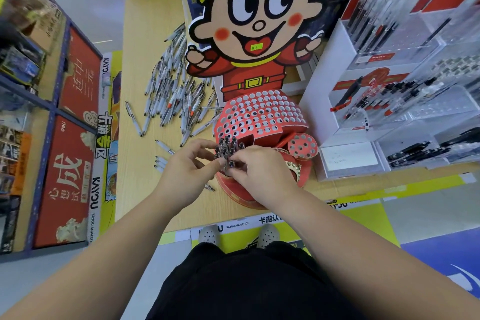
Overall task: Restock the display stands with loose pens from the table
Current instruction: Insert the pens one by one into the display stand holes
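Note:
A red cardboard display stand with many round holes sits on the wooden table, under a cartoon boy cutout. A cluster of dark-capped pens stands in the holes at its front left. My left hand and my right hand meet at this cluster, fingers curled and pinching pen tops. A big heap of loose white pens lies left of the stand. A few more loose pens lie just left of my left hand.
A white and clear acrylic stand with black and red pens fills the right side. A small round red holder sits at the stand's front right. Blue shelving with red boxes runs along the left. The table's front edge is near my feet.

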The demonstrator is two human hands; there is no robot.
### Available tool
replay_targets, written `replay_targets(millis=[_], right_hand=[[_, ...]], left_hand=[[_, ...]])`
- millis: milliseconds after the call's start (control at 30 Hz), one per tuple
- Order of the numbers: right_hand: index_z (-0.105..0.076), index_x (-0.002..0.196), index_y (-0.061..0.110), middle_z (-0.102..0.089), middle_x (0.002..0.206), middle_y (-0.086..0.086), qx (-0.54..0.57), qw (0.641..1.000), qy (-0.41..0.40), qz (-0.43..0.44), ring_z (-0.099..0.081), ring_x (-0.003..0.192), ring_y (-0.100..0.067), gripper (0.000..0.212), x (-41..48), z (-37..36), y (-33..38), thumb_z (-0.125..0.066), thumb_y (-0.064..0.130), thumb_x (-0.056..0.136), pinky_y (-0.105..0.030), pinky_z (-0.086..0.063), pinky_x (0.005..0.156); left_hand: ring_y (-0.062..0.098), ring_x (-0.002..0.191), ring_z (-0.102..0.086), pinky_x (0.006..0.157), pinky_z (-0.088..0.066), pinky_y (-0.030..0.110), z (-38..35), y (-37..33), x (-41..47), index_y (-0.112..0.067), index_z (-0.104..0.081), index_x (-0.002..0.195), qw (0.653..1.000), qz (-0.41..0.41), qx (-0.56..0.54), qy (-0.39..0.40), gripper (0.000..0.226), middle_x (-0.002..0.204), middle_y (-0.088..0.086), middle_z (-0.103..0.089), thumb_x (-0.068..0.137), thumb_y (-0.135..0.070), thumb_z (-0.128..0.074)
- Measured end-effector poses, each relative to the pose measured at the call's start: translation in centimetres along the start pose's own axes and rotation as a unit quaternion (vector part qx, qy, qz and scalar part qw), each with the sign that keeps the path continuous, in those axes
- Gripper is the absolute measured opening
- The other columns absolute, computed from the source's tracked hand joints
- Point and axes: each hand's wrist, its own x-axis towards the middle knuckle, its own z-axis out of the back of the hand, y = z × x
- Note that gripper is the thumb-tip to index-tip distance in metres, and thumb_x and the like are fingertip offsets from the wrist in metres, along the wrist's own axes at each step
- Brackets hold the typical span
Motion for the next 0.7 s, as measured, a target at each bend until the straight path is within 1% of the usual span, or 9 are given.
replay_targets(millis=[67, 167, 233, 333, 433, 533, 633, 700], right_hand=[[-0.079, 0.107, 0.017, -0.073, 0.101, -0.002, 0.021, 1.000, 0.001, -0.004, -0.066, 0.090, -0.021, 0.026, 0.0, 0.2, -0.4, -0.077, 0.035, 0.089, -0.041, -0.052, 0.080], [-0.079, 0.107, 0.017, -0.073, 0.100, 0.000, 0.034, 0.999, 0.026, 0.001, -0.065, 0.088, -0.019, 0.025, 0.0, 0.4, -0.8, -0.079, 0.033, 0.087, -0.040, -0.052, 0.080], [-0.079, 0.106, 0.018, -0.072, 0.099, 0.001, 0.033, 0.999, 0.034, 0.006, -0.065, 0.089, -0.018, 0.024, 0.1, 0.5, -0.9, -0.077, 0.034, 0.088, -0.040, -0.052, 0.079], [-0.077, 0.105, 0.018, -0.070, 0.101, -0.001, -0.008, 0.998, 0.052, 0.021, -0.065, 0.092, -0.022, 0.024, 0.3, 0.4, -0.6, -0.069, 0.037, 0.094, -0.039, -0.051, 0.078], [-0.073, 0.104, 0.015, -0.066, 0.099, -0.003, -0.065, 0.996, 0.057, 0.032, -0.063, 0.093, -0.025, 0.028, 0.5, 0.0, -0.3, -0.062, 0.040, 0.098, -0.035, -0.043, 0.071], [-0.072, 0.104, 0.015, -0.065, 0.099, -0.003, -0.079, 0.995, 0.058, 0.030, -0.063, 0.092, -0.025, 0.029, 0.7, -0.3, -0.2, -0.061, 0.041, 0.099, -0.033, -0.038, 0.069], [-0.074, 0.105, 0.017, -0.066, 0.098, -0.001, -0.066, 0.995, 0.066, 0.031, -0.063, 0.092, -0.023, 0.027, 0.8, 0.0, -0.3, -0.062, 0.041, 0.098, -0.035, -0.043, 0.071], [-0.075, 0.102, 0.019, -0.067, 0.096, 0.001, -0.060, 0.996, 0.053, 0.033, -0.064, 0.090, -0.021, 0.027, 0.7, 0.1, -0.4, -0.064, 0.043, 0.097, -0.037, -0.047, 0.072]], left_hand=[[0.025, 0.074, -0.069, 0.069, -0.054, 0.042, 0.0, -0.4, 0.0, -0.037, -0.066, 0.108, 1.000, 0.010, -0.007, 0.002, 0.023, 0.095, -0.003, -0.070, 0.089, -0.029, -0.077], [0.028, 0.075, -0.070, 0.067, -0.051, 0.040, 0.0, -0.9, 0.1, -0.034, -0.068, 0.104, 0.999, 0.027, -0.020, 0.003, 0.021, 0.091, -0.002, -0.071, 0.089, -0.024, -0.077], [0.025, 0.073, -0.070, 0.064, -0.049, 0.038, -0.1, -1.2, 0.2, -0.033, -0.068, 0.102, 0.999, 0.041, -0.034, 0.005, 0.019, 0.090, -0.002, -0.071, 0.090, -0.022, -0.077], [0.023, 0.073, -0.069, 0.063, -0.050, 0.037, -0.1, -1.3, 0.1, -0.030, -0.069, 0.103, 0.997, 0.055, -0.053, 0.006, 0.018, 0.092, 0.001, -0.072, 0.090, -0.020, -0.076], [0.023, 0.072, -0.070, 0.062, -0.050, 0.035, -0.2, -1.1, 0.1, -0.028, -0.069, 0.105, 0.996, 0.065, -0.065, -0.002, 0.019, 0.090, -0.001, -0.071, 0.090, -0.019, -0.076], [0.022, 0.071, -0.069, 0.061, -0.049, 0.037, -0.3, -0.9, 0.2, -0.026, -0.069, 0.107, 0.995, 0.068, -0.074, -0.004, 0.021, 0.090, -0.001, -0.071, 0.089, -0.018, -0.077], [0.021, 0.071, -0.069, 0.060, -0.050, 0.035, -0.3, -0.7, 0.3, -0.024, -0.069, 0.108, 0.994, 0.069, -0.081, -0.004, 0.022, 0.091, 0.000, -0.070, 0.088, -0.018, -0.077], [0.020, 0.072, -0.069, 0.061, -0.050, 0.035, -0.1, -0.6, 0.3, -0.023, -0.070, 0.109, 0.995, 0.064, -0.081, 0.005, 0.024, 0.091, 0.000, -0.071, 0.088, -0.020, -0.078]])
